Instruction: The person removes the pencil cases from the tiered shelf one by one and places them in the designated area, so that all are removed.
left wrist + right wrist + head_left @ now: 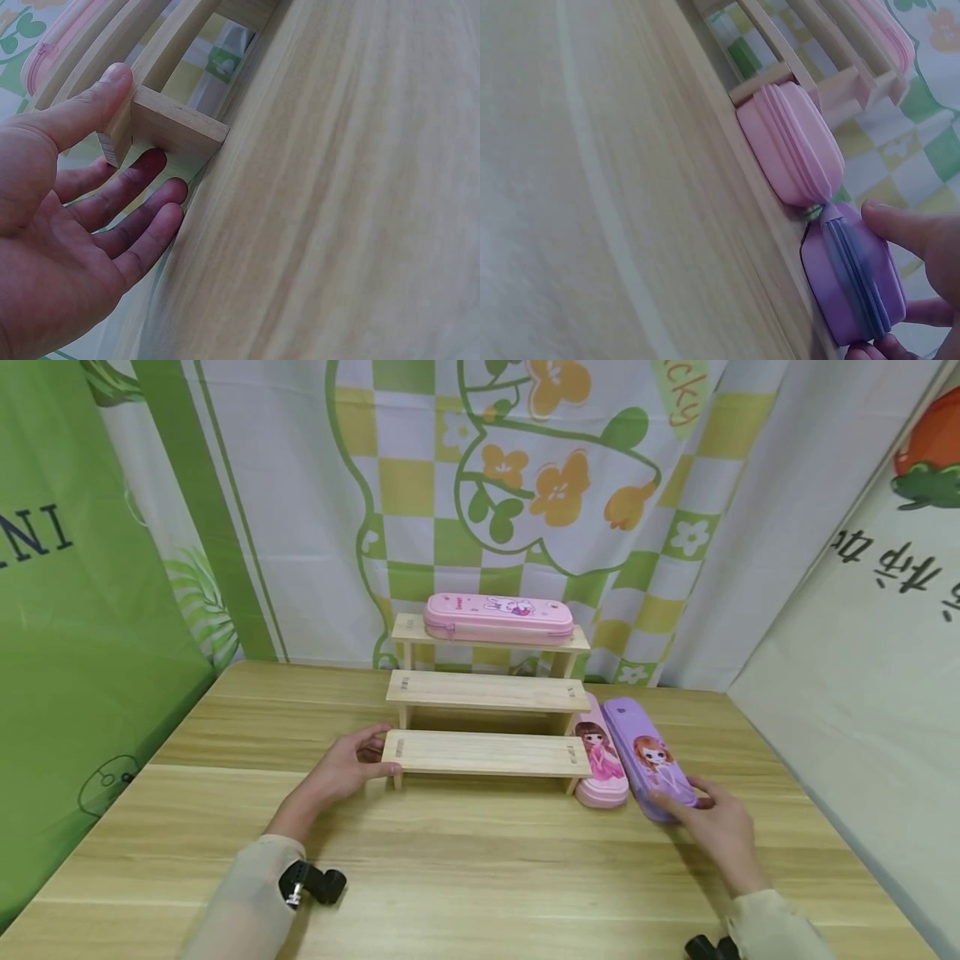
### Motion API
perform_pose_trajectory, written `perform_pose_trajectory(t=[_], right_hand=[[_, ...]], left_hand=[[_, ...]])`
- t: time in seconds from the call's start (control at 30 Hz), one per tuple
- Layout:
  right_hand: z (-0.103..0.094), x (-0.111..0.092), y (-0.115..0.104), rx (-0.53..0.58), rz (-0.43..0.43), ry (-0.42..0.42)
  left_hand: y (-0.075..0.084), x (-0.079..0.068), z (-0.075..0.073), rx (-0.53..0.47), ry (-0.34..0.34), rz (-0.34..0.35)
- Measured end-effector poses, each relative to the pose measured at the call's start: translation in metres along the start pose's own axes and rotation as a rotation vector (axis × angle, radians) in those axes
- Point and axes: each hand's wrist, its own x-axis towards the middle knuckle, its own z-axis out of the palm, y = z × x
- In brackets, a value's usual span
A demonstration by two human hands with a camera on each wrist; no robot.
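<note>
A three-tier wooden display stand point(487, 752) stands on the table. My left hand point(345, 768) holds the left end of its lowest board, thumb on the board's edge and fingers around the end near the leg point(176, 131). My right hand point(720, 831) grips the near end of a purple pencil case point(626, 722) with a doll picture, thumb on the lid and fingers at its right side. A pink pencil case point(602, 792) with another doll lies between it and the stand, partly hidden by the boards. On the top tier lies a pink bunny pencil case point(480, 627).
The wood-grain table point(465, 877) extends in front of the stand and to both sides. Behind it hangs a green-and-white checked curtain point(412, 485). A green cloth point(90, 635) hangs at left and a white printed one point(862, 635) at right.
</note>
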Motion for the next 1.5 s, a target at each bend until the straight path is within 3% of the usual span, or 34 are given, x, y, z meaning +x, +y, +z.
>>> perform_pose_trajectory(t=[0.23, 0.67, 0.83, 0.97, 1.2, 1.33, 1.5], right_hand=[[0.006, -0.005, -0.011, -0.018, -0.007, -0.035], [0.004, -0.001, -0.012, -0.055, 0.004, -0.058], [0.000, 0.009, -0.022, -0.017, -0.014, 0.025], [-0.002, 0.023, -0.048, 0.082, -0.095, 0.077], [0.000, 0.058, -0.116, 0.457, -0.231, 0.081], [0.007, 0.082, -0.151, 0.531, -0.337, 0.112], [0.015, 0.104, -0.182, 0.550, -0.408, 0.037]], left_hand=[[-0.003, -0.002, -0.001, 0.009, 0.004, -0.007], [-0.007, -0.004, -0.001, -0.007, 0.013, -0.022], [-0.007, -0.004, -0.001, -0.008, 0.011, -0.035], [-0.005, -0.003, -0.001, -0.010, 0.007, -0.035], [-0.002, 0.000, -0.001, -0.003, 0.000, -0.028], [-0.001, 0.001, -0.001, -0.012, 0.004, -0.028], [0.001, 0.001, -0.001, -0.015, 0.001, -0.021]])
